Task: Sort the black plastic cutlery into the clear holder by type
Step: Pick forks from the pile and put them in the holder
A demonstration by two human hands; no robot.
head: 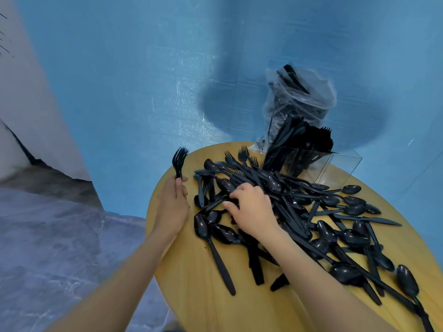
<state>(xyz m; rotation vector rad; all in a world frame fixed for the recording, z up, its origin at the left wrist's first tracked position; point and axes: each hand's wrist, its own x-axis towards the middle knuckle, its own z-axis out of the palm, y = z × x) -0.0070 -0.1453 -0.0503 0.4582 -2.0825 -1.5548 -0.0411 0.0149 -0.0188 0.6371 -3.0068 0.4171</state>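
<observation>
1. While the left hand (173, 205) rests at the left edge of the round wooden table (196, 305), its fingers are curled round the handles of a small bunch of forks (179, 164), which stand upright with the tines at the top. How many forks are in the bunch cannot be told; the tines blur together.
2. The left forearm reaches in from the lower left, with the wrist straight and the back of the hand toward the camera.
3. The right hand (251, 209) lies palm down on the near-left part of the cutlery pile (299, 212), its fingers bent and spread, the fingertips pressing into the tangle. Whether they pinch any one piece cannot be told.
4. The right forearm crosses the table from the lower right.
5. The pile covers most of the table top: spoons, knives and forks lie crossed over one another, too many and too overlapped for a sure count. About three loose forks (242, 156) show their tines at the pile's far edge.
6. The clear holder (335, 168) stands at the far right of the table, just beyond the pile. Its left part is packed with upright black pieces, fork tines showing at the top; its right compartment looks bare.
7. One clear plastic bag (302, 97) with black cutlery in it stands behind the holder.
</observation>
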